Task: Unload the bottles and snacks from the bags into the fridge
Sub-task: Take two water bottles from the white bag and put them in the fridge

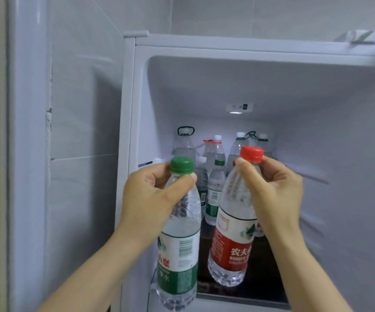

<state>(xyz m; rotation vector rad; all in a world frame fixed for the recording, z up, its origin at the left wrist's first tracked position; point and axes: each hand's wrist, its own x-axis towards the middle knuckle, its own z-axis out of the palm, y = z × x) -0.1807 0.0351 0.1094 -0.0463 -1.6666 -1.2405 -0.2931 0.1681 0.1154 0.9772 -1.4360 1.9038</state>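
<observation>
Hands pinch green-capped bottle and red-capped bottle before fridge.

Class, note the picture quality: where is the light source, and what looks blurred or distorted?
Head view: a lamp glows deep inside the fridge, backlighting the stored bottles; its top right corner is smeared; the green-capped bottle and red-capped bottle look fairly sharp.

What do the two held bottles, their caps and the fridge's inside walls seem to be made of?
The green-capped bottle and red-capped bottle: thin clear plastic, see-through with moulded ribs, glossy printed film labels. The green cap and red cap: opaque plastic, ridged rims. The fridge liner: probably smooth white plastic, with a soft sheen and rounded corners.
</observation>
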